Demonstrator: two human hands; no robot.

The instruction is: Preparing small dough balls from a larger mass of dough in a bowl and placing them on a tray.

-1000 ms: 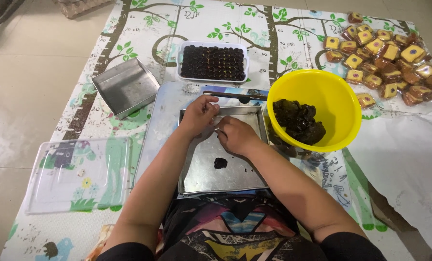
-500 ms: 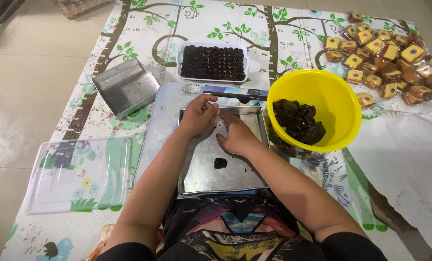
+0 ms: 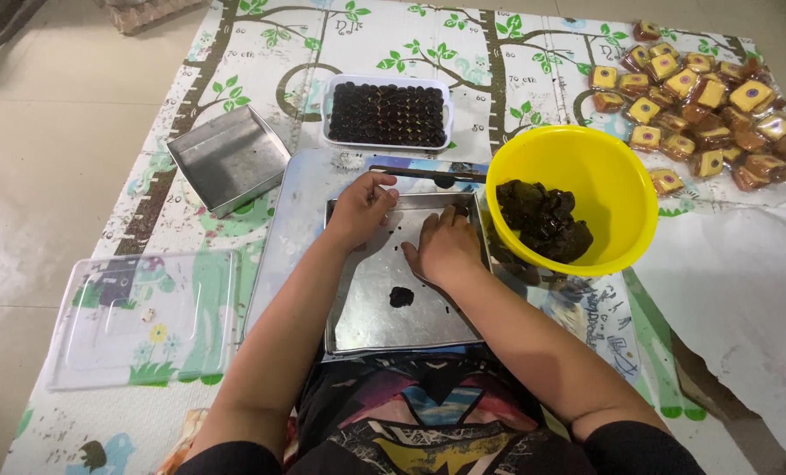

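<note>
Since both hands sit over the far end of the shallow metal tray (image 3: 371,308), that's where the work is: the left hand (image 3: 360,207) rests curled on the tray's far-left corner, fingers bent, and I can't tell if it's pinching anything; the right hand (image 3: 446,246) lies flat, fingers together, pressed on the tray floor. A small dark lump (image 3: 401,296) sits alone mid-tray, just near of the right hand. It looks soft and sticky, like the dark mass in the yellow bowl (image 3: 622,189) to the right, so I'd guess it squashes easily and wants a light fingertip pinch from the sides.

Packaging-wise: a white rectangular tub (image 3: 387,113) of dark round pieces sits far of the tray, small square clear-wrapped yellow-and-brown packets (image 3: 701,97) are heaped far right, and a clear plastic lid (image 3: 142,317) lies left on the floor mat (image 3: 252,53).
</note>
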